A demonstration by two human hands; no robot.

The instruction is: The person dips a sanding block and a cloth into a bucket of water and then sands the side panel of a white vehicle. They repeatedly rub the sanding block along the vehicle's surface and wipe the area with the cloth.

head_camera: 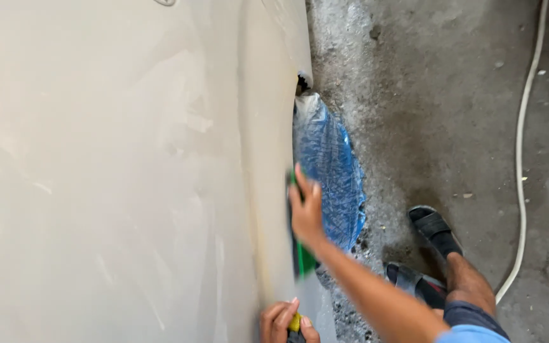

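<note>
Both of my hands are up against the pale beige sanded car body panel (115,178), close to its curved edge by the wheel arch. In the head view, my right hand (306,213) is closed on a flat green sanding pad (304,259) and presses it flat along that edge, fingers spread over its back. My left hand (286,322) sits lower, at the bottom of the picture, fingers curled around a small yellow-and-black object (295,324); too little of it shows for me to tell what it is. Just beyond the panel edge, crinkled blue plastic sheeting (328,171) covers the wheel well. My feet in dark open sandals (436,230) stand on the rough grey concrete floor (440,108), and a white cable (521,159) runs along the floor to my right, well apart from the panel. As I judge it, the pad could slip off the narrow edge and snag the sheeting, or uneven pressure could cut too deep into the curve; stepping back onto the cable could trip me.
</note>
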